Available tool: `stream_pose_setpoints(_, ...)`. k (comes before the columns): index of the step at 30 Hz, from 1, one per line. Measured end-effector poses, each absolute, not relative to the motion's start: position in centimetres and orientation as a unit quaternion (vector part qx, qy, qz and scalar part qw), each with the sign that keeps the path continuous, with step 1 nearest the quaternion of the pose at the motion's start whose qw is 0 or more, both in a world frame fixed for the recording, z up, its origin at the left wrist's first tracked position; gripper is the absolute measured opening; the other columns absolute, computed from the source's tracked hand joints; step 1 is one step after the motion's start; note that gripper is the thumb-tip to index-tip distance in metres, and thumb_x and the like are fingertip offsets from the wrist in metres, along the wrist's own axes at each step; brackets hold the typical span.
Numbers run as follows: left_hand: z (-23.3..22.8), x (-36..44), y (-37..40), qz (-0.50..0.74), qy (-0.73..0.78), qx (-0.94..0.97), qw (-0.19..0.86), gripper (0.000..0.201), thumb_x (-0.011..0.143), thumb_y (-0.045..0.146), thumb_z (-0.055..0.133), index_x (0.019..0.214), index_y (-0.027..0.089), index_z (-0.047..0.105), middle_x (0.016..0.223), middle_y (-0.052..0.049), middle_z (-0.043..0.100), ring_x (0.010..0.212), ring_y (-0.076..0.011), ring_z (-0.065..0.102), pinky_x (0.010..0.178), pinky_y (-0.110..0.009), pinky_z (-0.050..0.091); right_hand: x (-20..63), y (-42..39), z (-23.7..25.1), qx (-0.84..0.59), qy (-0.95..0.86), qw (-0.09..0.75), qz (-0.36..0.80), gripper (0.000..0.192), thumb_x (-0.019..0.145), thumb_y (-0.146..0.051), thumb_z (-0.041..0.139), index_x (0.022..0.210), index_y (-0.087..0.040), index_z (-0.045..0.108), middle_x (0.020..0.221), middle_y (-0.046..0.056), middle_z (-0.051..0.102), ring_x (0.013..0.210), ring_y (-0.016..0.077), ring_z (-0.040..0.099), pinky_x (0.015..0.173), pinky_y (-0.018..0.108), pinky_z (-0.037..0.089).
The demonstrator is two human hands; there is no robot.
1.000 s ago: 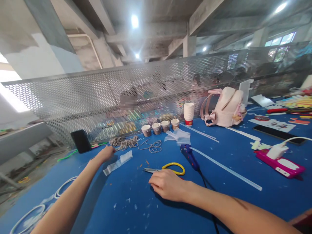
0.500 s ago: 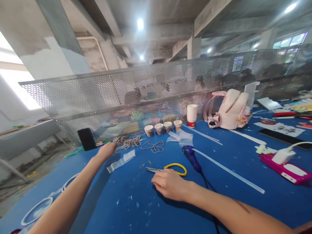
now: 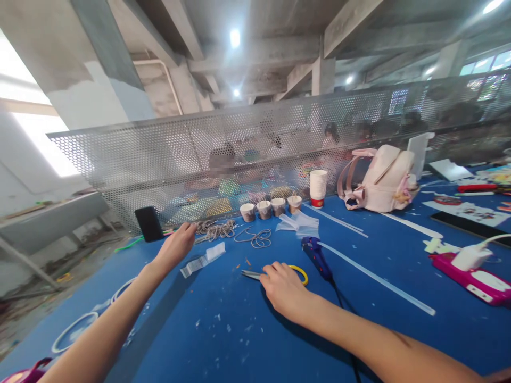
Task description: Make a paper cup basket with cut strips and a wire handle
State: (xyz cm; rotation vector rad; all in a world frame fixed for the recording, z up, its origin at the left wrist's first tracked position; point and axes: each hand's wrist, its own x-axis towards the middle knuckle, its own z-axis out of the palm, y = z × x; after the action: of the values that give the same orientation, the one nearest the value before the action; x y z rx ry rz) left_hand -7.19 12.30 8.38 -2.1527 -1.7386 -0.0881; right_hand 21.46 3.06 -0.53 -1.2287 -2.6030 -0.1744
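My left hand (image 3: 178, 246) reaches across the blue table (image 3: 223, 324), fingers apart, its tips at the near edge of a pile of brown twine (image 3: 215, 230); it holds nothing. A clear plastic strip (image 3: 202, 259) lies just right of that hand. My right hand (image 3: 283, 290) lies on the yellow-handled scissors (image 3: 300, 272) and covers part of the handle. The blades (image 3: 250, 274) stick out to the left. A blue glue gun (image 3: 315, 255) lies right beside the scissors.
Twine loops (image 3: 255, 238), clear bags (image 3: 299, 223), small cups (image 3: 271, 207) and a stack of paper cups (image 3: 318, 187) line the perforated screen (image 3: 239, 149). A black phone (image 3: 148, 223) leans there. A pink backpack (image 3: 379, 178), long glue sticks (image 3: 379, 279) and a pink device (image 3: 475, 276) lie right; white rings (image 3: 75, 330) left.
My right hand slid forward onto the scissors' yellow handle. My left hand stretched a little further toward the twine pile. The view shifted slightly.
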Motion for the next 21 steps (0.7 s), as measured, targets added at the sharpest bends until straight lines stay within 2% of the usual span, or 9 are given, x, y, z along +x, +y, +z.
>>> stream_pose_setpoints(6,8.4,-7.1,10.2,-0.066,-0.608,-0.763,0.211,0.032,0.091,0.018,0.03,0.104,0.018,0.059,0.099,-0.01,0.058,0.087,-0.02,0.059,0.077,-0.029,0.045,21.8,3.4,-0.6,-0.467,-0.88,0.069,-0.047,0.022,0.081,-0.005,0.049,0.096,-0.012,0.064,0.094,0.016,0.065,0.09,0.0283,0.059,0.072,0.038,0.047)
stream_pose_setpoints(11,8.2,-7.7,8.6,-0.073,-0.633,-0.745,0.199,0.033,0.091,0.02,0.031,0.107,0.02,0.06,0.104,-0.01,0.062,0.097,-0.0229,0.059,0.081,-0.03,0.045,22.2,3.5,0.1,-0.485,-0.873,0.035,-0.033,0.026,0.085,-0.005,0.043,0.098,-0.011,0.064,0.097,0.017,0.065,0.09,0.0287,0.062,0.071,0.038,0.048)
stream_pose_setpoints(16,6.7,-8.2,7.1,-0.021,-0.656,-0.742,0.14,0.032,0.088,0.021,0.036,0.103,0.023,0.064,0.105,-0.007,0.069,0.099,-0.0248,0.062,0.083,-0.033,0.044,22.8,3.1,1.3,-0.488,-0.873,-0.004,-0.004,0.029,0.085,-0.003,0.042,0.101,-0.013,0.064,0.104,0.016,0.064,0.092,0.028,0.063,0.068,0.034,0.047)
stream_pose_setpoints(21,4.4,-7.5,6.6,0.028,-0.637,-0.769,0.059,0.03,0.089,0.021,0.039,0.101,0.028,0.065,0.1,-0.002,0.072,0.099,-0.0214,0.064,0.084,-0.032,0.045,23.5,2.5,2.3,-0.471,-0.881,-0.027,0.03,0.028,0.084,-0.005,0.044,0.102,-0.015,0.062,0.109,0.013,0.061,0.095,0.0262,0.062,0.071,0.031,0.044)
